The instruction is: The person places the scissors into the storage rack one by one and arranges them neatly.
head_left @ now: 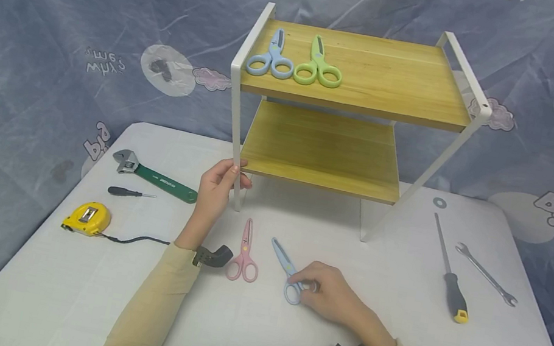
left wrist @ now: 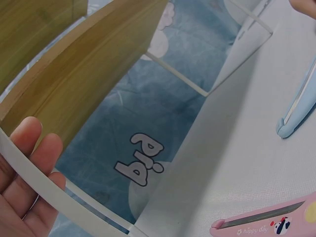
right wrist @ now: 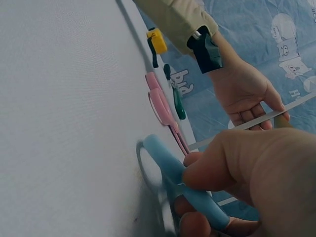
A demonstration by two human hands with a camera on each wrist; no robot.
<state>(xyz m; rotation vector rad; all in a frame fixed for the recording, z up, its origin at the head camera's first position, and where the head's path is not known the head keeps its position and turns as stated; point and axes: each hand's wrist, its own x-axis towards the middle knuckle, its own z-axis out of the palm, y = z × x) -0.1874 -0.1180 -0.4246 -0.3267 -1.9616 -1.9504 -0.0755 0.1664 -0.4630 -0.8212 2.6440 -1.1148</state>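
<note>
My left hand (head_left: 217, 186) grips the front left leg (head_left: 237, 126) of a two-tier shelf rack, its fingers around the white metal near the lower wooden board (head_left: 325, 150). In the right wrist view, my right hand (right wrist: 281, 173) pinches a pair of light blue scissors (right wrist: 165, 160) by the handle loops. Those scissors are low over the white table, blades pointing toward the rack. Pink scissors (head_left: 245, 246) lie between the two forearms. Another blue pair (head_left: 274, 56) and a green pair (head_left: 316, 64) lie side by side at the left of the upper board (head_left: 399, 77).
To the left lie an adjustable wrench (head_left: 159, 179), a small screwdriver (head_left: 126, 193) and a yellow tape measure (head_left: 91, 219) with a dark cord. On the right are a long screwdriver (head_left: 454, 294), a spanner (head_left: 487, 275) and a washer (head_left: 439, 203). A patterned cloth (head_left: 51, 65) hangs behind.
</note>
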